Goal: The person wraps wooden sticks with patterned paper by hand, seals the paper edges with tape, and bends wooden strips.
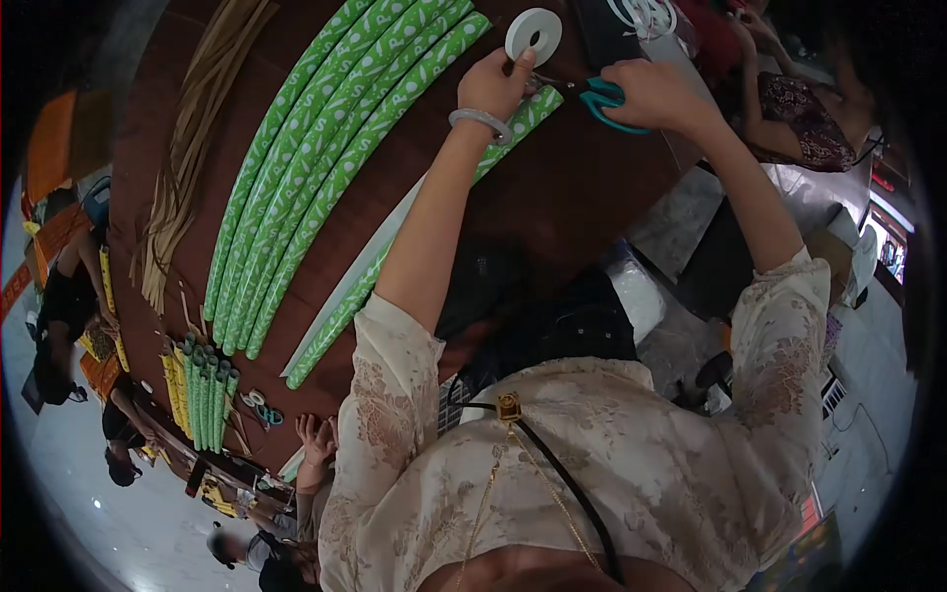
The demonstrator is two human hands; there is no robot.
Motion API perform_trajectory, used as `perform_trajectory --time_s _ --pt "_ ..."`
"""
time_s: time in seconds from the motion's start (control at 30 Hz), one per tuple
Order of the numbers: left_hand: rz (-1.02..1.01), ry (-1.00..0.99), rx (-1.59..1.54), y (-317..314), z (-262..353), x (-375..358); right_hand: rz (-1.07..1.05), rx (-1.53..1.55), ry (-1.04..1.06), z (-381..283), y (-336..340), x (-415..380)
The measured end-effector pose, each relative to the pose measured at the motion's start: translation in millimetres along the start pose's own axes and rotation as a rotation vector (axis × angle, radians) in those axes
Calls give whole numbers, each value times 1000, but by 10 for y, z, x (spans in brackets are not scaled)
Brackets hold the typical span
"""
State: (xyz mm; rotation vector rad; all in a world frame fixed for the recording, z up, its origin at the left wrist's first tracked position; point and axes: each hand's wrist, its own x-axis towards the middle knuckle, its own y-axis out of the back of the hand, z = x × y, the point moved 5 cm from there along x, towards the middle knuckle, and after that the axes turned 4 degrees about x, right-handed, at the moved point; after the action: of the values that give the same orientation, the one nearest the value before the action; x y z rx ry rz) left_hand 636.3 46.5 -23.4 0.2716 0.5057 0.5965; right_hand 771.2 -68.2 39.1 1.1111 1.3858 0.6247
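Note:
At the top centre my left hand (496, 87) pinches a roll of white tape (534, 37) with the thumb on its face. My right hand (656, 94) is closed around the teal handles of a pair of scissors (605, 102), whose blades point toward the left hand. Under my left wrist runs a green patterned tube (538, 113) with a pale strip along its lower part. Several more green patterned tubes (326, 187) lie side by side to the left on the dark brown table (582, 197). Where the blades meet the tape is too small to tell.
Long brown strips (202, 128) lie at the table's upper left. Green and yellow bundled tubes (204, 395) and more scissors (266, 409) are at the lower left. A co-worker's hand (316, 437) is near the bottom edge, and another person (804, 109) sits at the upper right.

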Motion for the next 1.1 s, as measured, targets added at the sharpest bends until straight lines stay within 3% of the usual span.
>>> perform_trajectory --time_s 0.27,0.47,0.73,0.87,0.97,1.03,1.1 --pt "9 -8 22 -21 -14 6 81 -2 28 -40 7 -27" --pt "36 -59 68 -15 7 -20 -65 -23 -52 -45 -27 -10" --pt "36 -33 -169 -32 -78 1 -73 -100 -85 -137 8 -26" --pt "8 -16 -213 -24 -81 15 121 -5 -13 -61 -47 -168" --pt "12 -6 -105 -19 -94 35 142 79 -82 -24 -177 -340" --pt "17 -7 -152 -36 -111 25 189 201 -290 76 -213 -465" --pt "83 -19 -153 -26 -85 25 196 216 -367 88 -199 -600"
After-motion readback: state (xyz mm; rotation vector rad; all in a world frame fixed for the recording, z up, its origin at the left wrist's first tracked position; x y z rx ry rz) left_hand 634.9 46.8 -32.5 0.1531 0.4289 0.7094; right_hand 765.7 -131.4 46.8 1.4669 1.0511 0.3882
